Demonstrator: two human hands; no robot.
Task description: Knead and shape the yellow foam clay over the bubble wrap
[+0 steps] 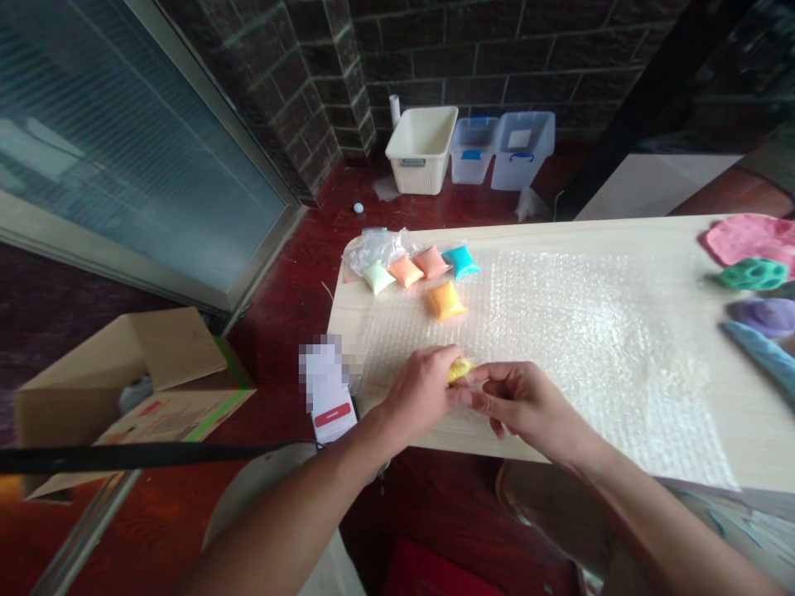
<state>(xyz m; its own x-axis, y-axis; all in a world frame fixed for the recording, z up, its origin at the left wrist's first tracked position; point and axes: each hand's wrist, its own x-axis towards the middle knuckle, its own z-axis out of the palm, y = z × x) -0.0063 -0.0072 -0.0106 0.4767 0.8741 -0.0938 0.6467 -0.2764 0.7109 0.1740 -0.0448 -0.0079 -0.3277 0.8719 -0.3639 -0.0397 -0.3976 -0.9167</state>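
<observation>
Near the table's front edge my left hand (426, 382) is closed around a small yellow packet (460, 370), much of it hidden by the fingers. From the other side my right hand (518, 403) pinches the packet's clear edge between thumb and forefinger. Just beyond lies an orange packet (445, 300) on bubble wrap (546, 331). Farther back sits a row of small pillow-shaped packets: pale green (377, 277), light orange (406, 271), coral (432, 262) and blue (462, 261).
Crumpled clear plastic (376, 248) lies at the table's (621, 236) far left corner. Pink (751, 238), green (754, 273), purple (767, 314) and blue (761, 352) shapes lie at the right. A phone (332, 397) is by the left edge. A cardboard box (124, 389) and bins (422, 153) stand on the floor.
</observation>
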